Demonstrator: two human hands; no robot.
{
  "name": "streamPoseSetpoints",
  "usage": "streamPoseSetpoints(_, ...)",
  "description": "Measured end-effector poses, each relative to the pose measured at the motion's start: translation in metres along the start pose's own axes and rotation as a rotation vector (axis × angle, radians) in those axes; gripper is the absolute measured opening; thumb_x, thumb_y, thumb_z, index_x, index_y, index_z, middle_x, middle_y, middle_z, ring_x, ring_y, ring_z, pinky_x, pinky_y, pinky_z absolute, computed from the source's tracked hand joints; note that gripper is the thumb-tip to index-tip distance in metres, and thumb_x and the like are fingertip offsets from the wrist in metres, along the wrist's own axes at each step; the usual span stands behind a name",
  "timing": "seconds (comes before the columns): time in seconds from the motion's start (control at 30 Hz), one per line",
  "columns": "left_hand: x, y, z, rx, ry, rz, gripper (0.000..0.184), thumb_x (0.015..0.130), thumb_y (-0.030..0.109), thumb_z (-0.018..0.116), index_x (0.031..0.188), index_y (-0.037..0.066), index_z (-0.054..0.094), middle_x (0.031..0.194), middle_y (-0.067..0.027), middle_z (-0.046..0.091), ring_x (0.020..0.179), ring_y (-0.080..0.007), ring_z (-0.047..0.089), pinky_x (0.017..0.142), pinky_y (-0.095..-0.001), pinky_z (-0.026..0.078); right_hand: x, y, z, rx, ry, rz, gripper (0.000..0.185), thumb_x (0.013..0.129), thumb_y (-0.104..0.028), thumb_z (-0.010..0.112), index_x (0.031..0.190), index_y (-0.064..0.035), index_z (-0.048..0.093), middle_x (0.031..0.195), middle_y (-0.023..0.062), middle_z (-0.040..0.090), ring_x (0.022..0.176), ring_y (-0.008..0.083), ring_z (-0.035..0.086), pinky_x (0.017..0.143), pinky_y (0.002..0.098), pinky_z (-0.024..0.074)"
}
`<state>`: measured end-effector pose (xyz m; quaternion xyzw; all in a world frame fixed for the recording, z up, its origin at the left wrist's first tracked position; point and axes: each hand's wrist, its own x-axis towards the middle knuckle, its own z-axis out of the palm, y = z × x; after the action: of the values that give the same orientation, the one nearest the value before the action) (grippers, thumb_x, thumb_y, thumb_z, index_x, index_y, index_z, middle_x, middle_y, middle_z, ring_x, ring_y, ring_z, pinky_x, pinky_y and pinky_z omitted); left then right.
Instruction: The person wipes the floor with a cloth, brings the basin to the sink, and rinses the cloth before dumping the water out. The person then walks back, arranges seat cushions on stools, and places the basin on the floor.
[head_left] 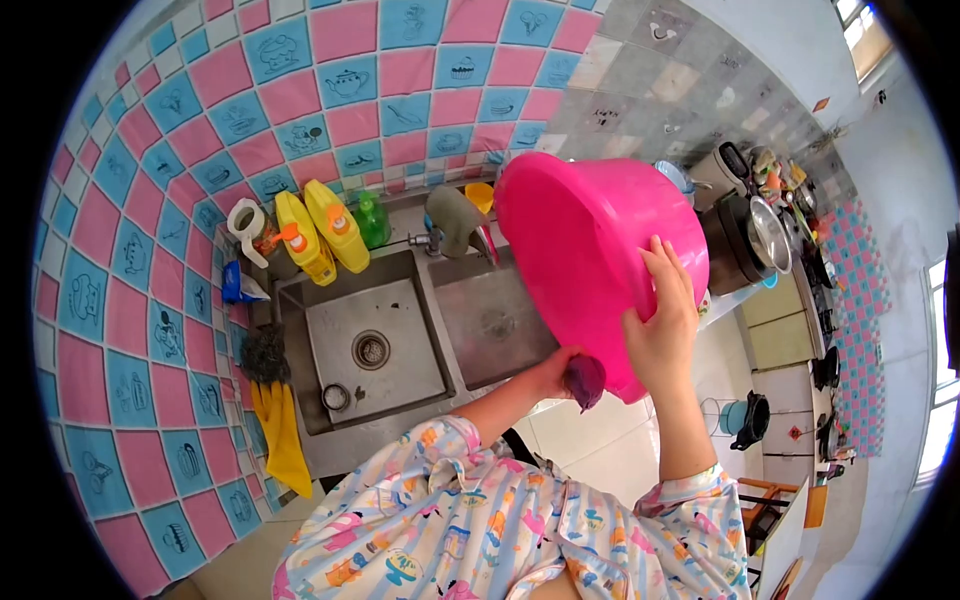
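Pink basin [590, 260] held up on its side, overhanging the right bowl [490, 315] of the sink and the tabletop's [370, 442] right end. Mouth faces left toward the sink, base to the right; long axis of the rim slants from near the back edge to past the front edge. Right hand [665, 320]: fingers and thumb clamped on the rim's right side. Left hand [558, 374]: fingers closed on a purple item [586, 382] by the basin's near end, contact unclear. Yellow bottles [322, 235] along the back edge.
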<state>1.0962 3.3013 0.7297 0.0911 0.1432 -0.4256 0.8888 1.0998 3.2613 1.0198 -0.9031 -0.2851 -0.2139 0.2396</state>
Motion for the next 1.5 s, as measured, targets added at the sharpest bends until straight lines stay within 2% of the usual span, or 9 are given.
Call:
streamPoseSetpoints(0.2,0.003,-0.011,0.002,-0.013,-0.019,-0.022,0.033,0.085,0.032,0.054,0.104,0.006,0.060,0.097,-0.0083,0.066,0.087,-0.0245,0.065,0.079,-0.0445,0.054,-0.018,0.028,-0.013,0.010,0.058,0.070,0.056,0.063,0.009,0.056,0.119,-0.0011,0.055,0.134,0.0180,0.051,0.128,0.0354,0.042,0.106,0.0421,0.0347)
streamPoseSetpoints(0.43,-0.017,-0.026,0.002,-0.016,0.052,-0.009,0.034,0.083,0.026,0.060,0.111,0.006,0.057,0.106,-0.0086,0.063,0.098,-0.0238,0.062,0.089,-0.0437,0.050,-0.060,0.074,-0.031,0.109,0.157,0.363,0.065,0.065,0.007,0.053,0.130,-0.0011,0.049,0.133,0.0157,0.052,0.130,0.0320,0.042,0.106,0.0405,0.0351)
streamPoseSetpoints(0.63,-0.033,-0.027,-0.013,0.026,0.164,0.131,0.031,0.083,0.027,0.061,0.107,0.007,0.059,0.105,-0.0072,0.064,0.098,-0.0224,0.061,0.090,-0.0442,0.049,-0.091,0.086,-0.024,0.105,0.286,0.368,0.062,0.066,0.008,0.053,0.128,0.0023,0.050,0.132,0.0163,0.054,0.127,0.0336,0.046,0.106,0.0396,0.0356)
streamPoseSetpoints(0.7,-0.048,-0.024,-0.019,0.033,0.218,0.180,0.028,0.083,0.027,0.061,0.104,0.008,0.060,0.103,-0.0068,0.064,0.097,-0.0216,0.061,0.089,-0.0435,0.049,-0.093,0.078,-0.023,0.086,0.301,0.269,0.058,0.067,0.009,0.053,0.125,0.0030,0.051,0.131,0.0174,0.054,0.126,0.0348,0.047,0.107,0.0426,0.0344)
streamPoseSetpoints(0.93,-0.140,0.003,-0.082,-0.061,0.626,0.604,0.024,0.083,0.031,0.064,0.096,0.011,0.061,0.091,-0.0024,0.065,0.083,-0.0167,0.062,0.068,-0.0339,0.052,-0.105,0.075,-0.010,-0.048,0.342,0.015,0.049,0.066,0.011,0.058,0.115,0.0028,0.054,0.128,0.0200,0.056,0.125,0.0397,0.047,0.107,0.0562,0.0295)
streamPoseSetpoints(1.13,-0.236,0.014,-0.105,-0.067,0.843,0.807,0.021,0.084,0.027,0.068,0.097,0.013,0.060,0.085,-0.0036,0.064,0.069,-0.0155,0.061,0.054,-0.0285,0.051,-0.125,0.075,0.005,-0.065,0.326,-0.017,0.050,0.066,0.012,0.057,0.114,0.0027,0.054,0.127,0.0208,0.057,0.123,0.0409,0.049,0.106,0.0558,0.0312)
streamPoseSetpoints(1.23,-0.261,0.017,-0.110,-0.051,0.881,0.861,0.027,0.083,0.024,0.070,0.104,0.013,0.057,0.090,-0.0043,0.062,0.072,-0.0158,0.061,0.054,-0.0288,0.052,-0.133,0.075,0.008,-0.090,0.405,0.055,0.051,0.066,0.012,0.056,0.117,0.0034,0.054,0.127,0.0208,0.057,0.122,0.0397,0.050,0.104,0.0507,0.0357)
streamPoseSetpoints(1.37,-0.267,0.027,-0.097,0.035,0.927,0.956,0.039,0.083,0.020,0.071,0.116,0.014,0.050,0.101,-0.0047,0.059,0.082,-0.0175,0.061,0.060,-0.0318,0.053,-0.167,0.063,0.022,0.028,0.372,0.355,0.052,0.071,0.008,0.057,0.123,0.0047,0.052,0.132,0.0205,0.053,0.123,0.0352,0.051,0.101,0.0392,0.0414)
streamPoseSetpoints(1.5,-0.257,0.037,-0.087,0.205,0.880,0.982,0.037,0.086,0.019,0.068,0.117,0.013,0.050,0.108,-0.0050,0.056,0.090,-0.0194,0.060,0.065,-0.0335,0.053,-0.197,0.061,0.017,0.094,0.451,0.566,0.049,0.074,0.008,0.056,0.122,0.0047,0.052,0.122,0.0170,0.059,0.110,0.0263,0.059,0.092,0.0325,0.0458)
